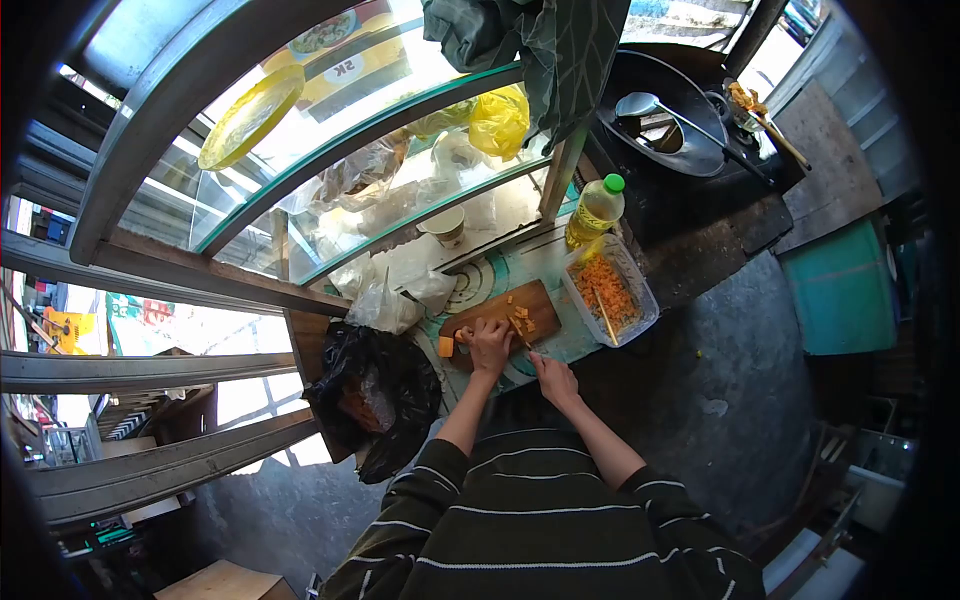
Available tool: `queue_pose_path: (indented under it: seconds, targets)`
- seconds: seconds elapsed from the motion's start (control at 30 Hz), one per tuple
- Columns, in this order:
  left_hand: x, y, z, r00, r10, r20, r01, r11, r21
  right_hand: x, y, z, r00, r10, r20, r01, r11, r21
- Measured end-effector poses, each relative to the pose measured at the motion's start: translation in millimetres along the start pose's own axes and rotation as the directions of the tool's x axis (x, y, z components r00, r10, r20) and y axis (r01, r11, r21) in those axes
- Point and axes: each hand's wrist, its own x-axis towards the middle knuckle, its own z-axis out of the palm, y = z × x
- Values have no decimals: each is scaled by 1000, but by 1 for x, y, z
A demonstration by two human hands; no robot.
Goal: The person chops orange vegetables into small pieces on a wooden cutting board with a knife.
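Orange chopped food pieces [522, 318] sit on the brown rectangular wooden cutting board [535, 312], and right at them we have the fingers: the left hand [489, 345] is down on the board, fingers bent and bunched together, while the right hand [556, 380] closes around the handle of a slim knife [530, 347], blade angled in by the pieces. At the board's left end, there's an orange block [445, 346]! Just right of the board, a clear plastic tub [648, 300] holds orange shredded food [600, 285] and a light-coloured stick [606, 318]; behind that tub, a green-capped bottle of yellow liquid [595, 212]. Left of the board, a crumpled black plastic bag [405, 395].
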Motion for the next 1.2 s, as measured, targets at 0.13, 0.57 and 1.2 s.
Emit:
queue_pose_path:
  seconds: [0.13, 0.57, 1.2]
  targets:
    - [-1, 2, 3, 999, 22, -35, -22, 1000, 15, 20, -5, 2, 999, -6, 44, 8, 999, -38]
    - [4, -4, -4, 1000, -1, -9, 1, 999, -43, 4, -2, -2, 1000, -12, 3, 12, 1000, -8]
    - [2, -6, -3, 1000, 21, -15, -21, 1000, -5, 2, -5, 5, 993, -46, -105, 46, 999, 0]
